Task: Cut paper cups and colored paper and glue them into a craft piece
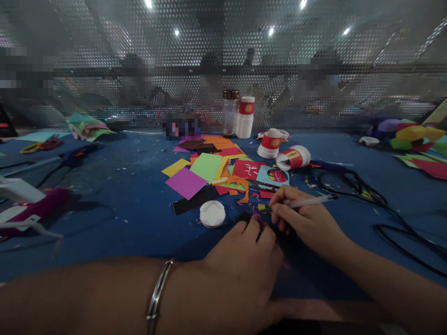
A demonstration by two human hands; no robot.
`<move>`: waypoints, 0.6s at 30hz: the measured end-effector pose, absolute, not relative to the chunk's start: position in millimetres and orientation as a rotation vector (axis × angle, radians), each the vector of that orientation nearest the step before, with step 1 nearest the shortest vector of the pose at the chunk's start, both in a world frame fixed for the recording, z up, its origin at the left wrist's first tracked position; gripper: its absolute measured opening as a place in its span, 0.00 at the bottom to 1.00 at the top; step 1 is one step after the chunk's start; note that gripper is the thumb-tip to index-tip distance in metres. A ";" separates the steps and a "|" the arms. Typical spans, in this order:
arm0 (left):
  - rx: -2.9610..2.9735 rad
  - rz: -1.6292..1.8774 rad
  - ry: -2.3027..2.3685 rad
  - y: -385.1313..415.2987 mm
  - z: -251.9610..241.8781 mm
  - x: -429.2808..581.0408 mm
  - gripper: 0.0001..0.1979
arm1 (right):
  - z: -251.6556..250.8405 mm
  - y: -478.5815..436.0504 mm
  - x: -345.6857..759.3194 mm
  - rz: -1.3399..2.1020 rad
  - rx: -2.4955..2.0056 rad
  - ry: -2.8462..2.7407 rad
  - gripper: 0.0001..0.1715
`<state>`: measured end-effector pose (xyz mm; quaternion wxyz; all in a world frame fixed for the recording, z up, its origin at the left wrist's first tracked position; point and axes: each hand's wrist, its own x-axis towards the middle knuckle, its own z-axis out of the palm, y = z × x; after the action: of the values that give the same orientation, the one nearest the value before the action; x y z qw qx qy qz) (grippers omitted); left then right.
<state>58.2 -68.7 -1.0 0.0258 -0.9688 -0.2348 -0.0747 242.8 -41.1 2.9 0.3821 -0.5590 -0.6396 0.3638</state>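
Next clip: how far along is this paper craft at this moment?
Done: cut scraps litter the table. In hand: the left hand pins a black paper piece while the right hand holds a pen to it. Left: purple sheet and green sheet lie whole; paper cups sit aside.

Paper squares (186, 182) look matt, the bangle (159, 291) shiny metal, the pen (309, 201) probably plastic.

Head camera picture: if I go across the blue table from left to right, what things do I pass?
Scissors → purple paper square → stack of paper cups → tipped-over cup → black cable.
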 end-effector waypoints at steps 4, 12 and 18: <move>-2.990 -0.239 -0.718 -68.4 0.4 57.6 0.35 | 2.6 -40.9 242.4 0.928 -1.435 -1.632 0.05; -2.983 -0.238 -0.711 -68.6 -2.2 58.5 0.35 | 1.9 -41.4 242.7 0.939 -1.438 -1.622 0.05; -2.972 -0.272 -0.711 -68.5 -3.8 58.2 0.35 | 1.0 -40.5 242.2 0.946 -1.429 -1.608 0.05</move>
<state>58.2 -68.5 -3.8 0.0367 -0.9681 -0.2316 -0.0887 242.2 -40.5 1.0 0.3857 -0.5610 -0.6314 0.3713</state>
